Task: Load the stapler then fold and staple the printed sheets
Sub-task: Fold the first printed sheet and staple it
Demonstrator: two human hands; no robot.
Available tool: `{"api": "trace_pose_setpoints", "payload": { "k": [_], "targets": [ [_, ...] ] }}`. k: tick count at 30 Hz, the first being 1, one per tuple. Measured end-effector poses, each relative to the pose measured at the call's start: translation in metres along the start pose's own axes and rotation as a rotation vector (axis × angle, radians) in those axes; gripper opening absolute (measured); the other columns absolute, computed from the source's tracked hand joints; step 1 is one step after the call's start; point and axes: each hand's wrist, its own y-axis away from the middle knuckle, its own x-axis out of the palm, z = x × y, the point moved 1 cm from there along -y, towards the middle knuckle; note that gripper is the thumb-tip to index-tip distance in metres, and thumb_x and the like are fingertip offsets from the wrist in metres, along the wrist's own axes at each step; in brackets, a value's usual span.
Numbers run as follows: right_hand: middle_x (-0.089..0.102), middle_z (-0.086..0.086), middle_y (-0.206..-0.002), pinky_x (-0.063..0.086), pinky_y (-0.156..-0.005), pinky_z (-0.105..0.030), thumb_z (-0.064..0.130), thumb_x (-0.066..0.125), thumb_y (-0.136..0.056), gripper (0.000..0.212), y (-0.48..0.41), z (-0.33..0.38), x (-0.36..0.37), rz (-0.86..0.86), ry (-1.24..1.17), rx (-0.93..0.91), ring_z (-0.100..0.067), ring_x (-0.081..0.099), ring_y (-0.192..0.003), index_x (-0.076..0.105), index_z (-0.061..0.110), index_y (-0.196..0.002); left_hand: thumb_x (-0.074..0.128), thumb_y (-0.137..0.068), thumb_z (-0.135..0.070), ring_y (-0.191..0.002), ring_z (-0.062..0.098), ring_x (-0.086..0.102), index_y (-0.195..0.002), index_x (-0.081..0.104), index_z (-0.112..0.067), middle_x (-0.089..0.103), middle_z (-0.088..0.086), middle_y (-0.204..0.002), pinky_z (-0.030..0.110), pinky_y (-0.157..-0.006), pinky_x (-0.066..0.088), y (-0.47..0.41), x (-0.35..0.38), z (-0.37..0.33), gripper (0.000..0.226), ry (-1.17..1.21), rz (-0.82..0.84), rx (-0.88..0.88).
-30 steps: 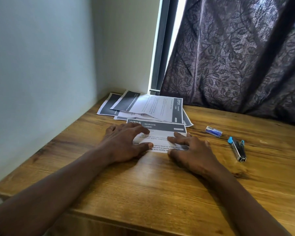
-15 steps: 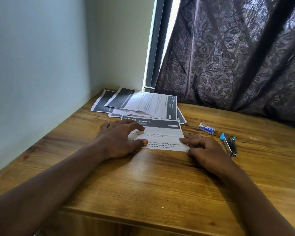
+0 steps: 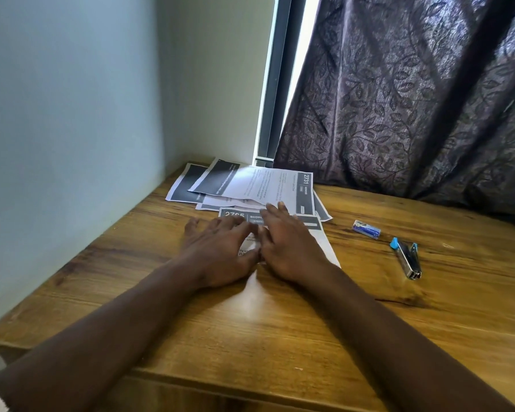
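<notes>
Head view: left hand (image 3: 217,251) and right hand (image 3: 292,248) are laid flat side by side on the printed sheet (image 3: 323,240), fingers straight, pressing and gripping nothing. The sheet is set with its long axis 9-to-3, dark header toward 12. The stapler (image 3: 408,260) is noted well apart at 3 o'clock, nearer the right hand, long axis about 11-to-5, blue-tipped ends toward 11, with the staple box (image 3: 366,229) near it at 10 o'clock.
</notes>
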Motion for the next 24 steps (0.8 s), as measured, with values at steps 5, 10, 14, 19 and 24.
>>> {"api": "trace_pose_setpoints", "payload": {
  "k": [5,10,14,19,24],
  "targets": [
    [0.005,0.006,-0.171,0.001,-0.128,-0.041,0.050,0.017,-0.108,0.059,-0.011,-0.024,0.008,0.179,0.092,0.040,-0.012,-0.003,-0.157,0.012,0.026,-0.162,0.034,-0.096,-0.071,-0.156,0.016,0.015,-0.154,0.023,-0.046,0.016,-0.010,-0.169,0.057,-0.123,0.004,-0.002,0.000,0.003,0.065,-0.003,0.051,0.004],
    [-0.008,0.006,-0.170,-0.003,-0.126,-0.040,0.055,0.010,-0.106,0.065,0.001,-0.054,-0.004,0.235,0.210,0.173,-0.013,-0.008,-0.157,-0.004,0.025,-0.162,0.034,-0.094,-0.075,-0.157,0.018,0.013,-0.154,0.021,-0.048,0.014,-0.012,-0.170,0.059,-0.125,0.004,-0.004,0.000,0.006,0.067,0.017,0.076,0.013],
    [-0.007,0.005,-0.171,-0.003,-0.127,-0.040,0.055,0.009,-0.106,0.066,0.005,-0.067,-0.005,0.211,0.213,0.241,-0.013,-0.007,-0.157,-0.004,0.024,-0.162,0.038,-0.093,-0.076,-0.155,0.017,0.019,-0.154,0.026,-0.045,0.020,-0.012,-0.168,0.058,-0.125,0.008,-0.004,0.000,0.008,0.070,0.014,0.046,0.021],
    [-0.006,0.003,-0.171,-0.002,-0.127,-0.042,0.055,0.010,-0.106,0.067,0.007,-0.067,-0.005,0.185,0.206,0.225,-0.015,-0.008,-0.157,-0.003,0.021,-0.162,0.044,-0.089,-0.078,-0.155,0.012,0.017,-0.158,0.023,-0.035,0.020,-0.010,-0.169,0.051,-0.128,0.000,-0.002,-0.003,-0.003,0.083,0.017,-0.068,0.129],
    [-0.006,0.002,-0.171,-0.002,-0.127,-0.044,0.057,0.010,-0.105,0.069,0.005,-0.069,-0.003,0.178,0.215,0.223,-0.016,-0.008,-0.157,-0.003,0.022,-0.162,0.030,-0.096,-0.075,-0.157,0.008,-0.006,-0.163,0.001,-0.030,-0.002,-0.009,-0.172,0.044,-0.129,-0.002,-0.018,0.006,-0.029,0.085,-0.060,0.158,0.233]
  ]
}}
